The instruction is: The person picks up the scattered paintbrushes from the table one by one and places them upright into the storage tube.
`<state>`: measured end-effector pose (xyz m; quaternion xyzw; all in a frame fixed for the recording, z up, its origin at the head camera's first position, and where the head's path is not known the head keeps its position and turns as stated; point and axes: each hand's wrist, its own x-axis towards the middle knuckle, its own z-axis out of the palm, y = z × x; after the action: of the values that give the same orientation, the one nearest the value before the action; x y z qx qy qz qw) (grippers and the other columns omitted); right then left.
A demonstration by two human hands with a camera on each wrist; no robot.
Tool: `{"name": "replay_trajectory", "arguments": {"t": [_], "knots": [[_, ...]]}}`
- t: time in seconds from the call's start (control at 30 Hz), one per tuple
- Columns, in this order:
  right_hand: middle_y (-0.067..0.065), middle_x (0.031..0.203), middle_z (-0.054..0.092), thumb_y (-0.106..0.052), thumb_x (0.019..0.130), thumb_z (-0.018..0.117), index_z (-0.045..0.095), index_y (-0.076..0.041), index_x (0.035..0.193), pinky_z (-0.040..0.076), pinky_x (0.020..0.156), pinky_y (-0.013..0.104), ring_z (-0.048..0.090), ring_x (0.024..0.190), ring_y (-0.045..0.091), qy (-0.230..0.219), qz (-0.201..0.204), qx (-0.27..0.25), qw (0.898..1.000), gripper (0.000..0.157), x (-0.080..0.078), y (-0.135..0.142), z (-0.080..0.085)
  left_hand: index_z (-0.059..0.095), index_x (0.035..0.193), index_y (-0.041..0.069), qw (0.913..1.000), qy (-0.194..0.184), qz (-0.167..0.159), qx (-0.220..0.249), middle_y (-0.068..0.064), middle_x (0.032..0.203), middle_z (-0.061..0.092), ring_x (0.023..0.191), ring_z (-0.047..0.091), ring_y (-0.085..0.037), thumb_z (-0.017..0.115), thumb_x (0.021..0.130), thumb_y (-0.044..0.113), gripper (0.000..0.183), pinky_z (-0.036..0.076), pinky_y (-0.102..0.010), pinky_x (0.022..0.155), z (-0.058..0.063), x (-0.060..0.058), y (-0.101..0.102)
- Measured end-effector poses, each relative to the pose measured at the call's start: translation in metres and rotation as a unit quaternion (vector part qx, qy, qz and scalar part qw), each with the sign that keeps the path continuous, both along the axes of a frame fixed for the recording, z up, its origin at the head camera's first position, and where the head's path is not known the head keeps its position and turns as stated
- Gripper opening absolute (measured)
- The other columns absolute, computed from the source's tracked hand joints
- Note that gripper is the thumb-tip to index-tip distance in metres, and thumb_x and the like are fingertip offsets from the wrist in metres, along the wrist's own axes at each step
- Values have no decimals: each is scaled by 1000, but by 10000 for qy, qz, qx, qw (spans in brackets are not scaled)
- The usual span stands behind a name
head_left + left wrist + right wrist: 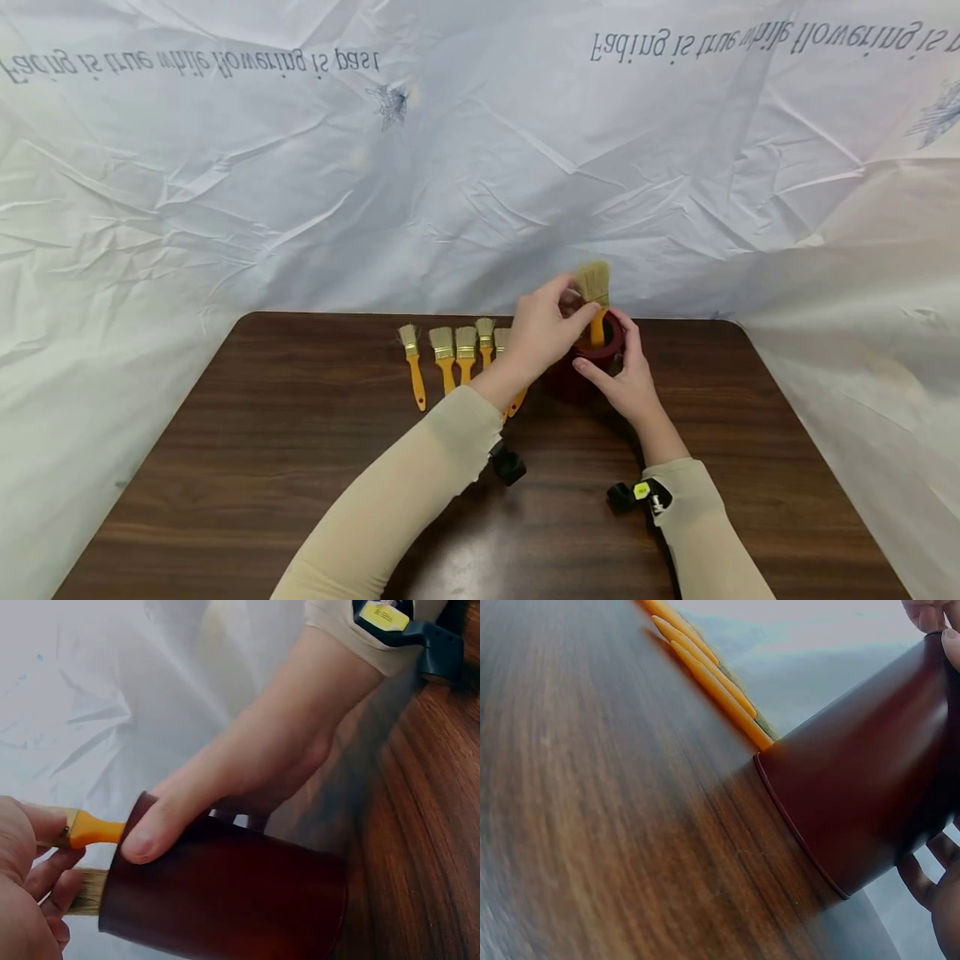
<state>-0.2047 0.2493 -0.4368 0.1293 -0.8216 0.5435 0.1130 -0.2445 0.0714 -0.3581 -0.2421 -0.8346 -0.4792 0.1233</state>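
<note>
My left hand (542,332) pinches a paintbrush (593,283) by its upper part, bristles up. The orange handle points down into a dark red cylindrical cup (572,382). Around the cup's right side my right hand (632,385) holds it near the rim, the thumb lying on the outer wall in the left wrist view. Another brush's bristles (90,892) stick out of the cup there, beside my left fingers. In the right wrist view the cup (855,772) stands with its base on the table.
Left of the cup, several orange-handled paintbrushes (444,354) lie in a row, partly hidden by my left arm; the leftmost brush (413,367) lies apart. A dark wooden table (225,467) carries everything. Behind its far edge hangs a white printed sheet (465,167).
</note>
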Motion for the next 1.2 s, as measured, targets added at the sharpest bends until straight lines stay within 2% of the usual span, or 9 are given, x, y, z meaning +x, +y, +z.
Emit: {"name": "replay_trajectory", "arguments": {"t": [0.07,0.2,0.3,0.43,0.5,0.7,0.97,1.2], "knots": [[6,149,44,-14,89,77,19,-22,160,42,98,33,48,124,13,-38,-39,7,10000,91,-1,-1,0,67,110,17,9996,88,-1,-278,5,96,73,79,66,-3,71,97,32,21,52,-17,66,-3,-1,3],[7,149,44,-15,89,77,19,-20,160,43,96,34,48,124,13,-45,-65,-3,10000,91,-4,-3,1,66,125,19,9970,69,177,-753,7,103,71,82,65,-5,73,95,33,34,50,-18,69,-7,-3,6],[7,149,44,-15,89,77,19,-18,160,44,95,39,49,123,13,-1,-2,-16,10000,92,-5,-4,0,64,132,19,9958,125,406,-815,6,108,68,83,63,-5,76,93,31,42,49,-19,71,-11,-2,7],[8,149,43,-16,89,77,18,-17,160,42,96,49,48,123,16,36,37,-24,10000,92,-6,-4,-1,66,128,16,9965,318,452,-628,3,105,65,79,59,-6,76,93,27,39,48,-20,70,-16,-3,3],[9,150,43,-16,89,76,18,-17,160,41,96,50,48,124,18,49,47,-38,10000,92,-6,-3,-2,67,128,14,9974,345,392,-493,2,104,64,79,58,-6,76,93,27,38,47,-20,70,-16,-4,1],[9,150,43,-16,90,76,17,-16,161,41,97,45,48,124,18,73,35,-35,10000,92,-7,0,-6,68,126,15,9986,420,259,-176,2,99,64,75,56,-4,76,93,29,37,47,-18,68,-16,-5,-3],[8,149,44,-15,89,76,18,-17,160,41,98,47,49,124,18,106,-57,-66,9999,92,-10,-5,-6,64,130,21,9974,-158,-51,705,-1,108,65,74,59,-8,74,94,30,38,52,-26,61,-7,-6,-32],[10,150,43,-13,87,78,19,-16,160,39,101,55,47,128,24,153,-164,-84,9997,93,-13,-8,-7,63,130,28,9932,-429,83,1076,7,109,65,80,63,-10,74,93,35,39,54,-32,62,-5,-12,-70]]}}
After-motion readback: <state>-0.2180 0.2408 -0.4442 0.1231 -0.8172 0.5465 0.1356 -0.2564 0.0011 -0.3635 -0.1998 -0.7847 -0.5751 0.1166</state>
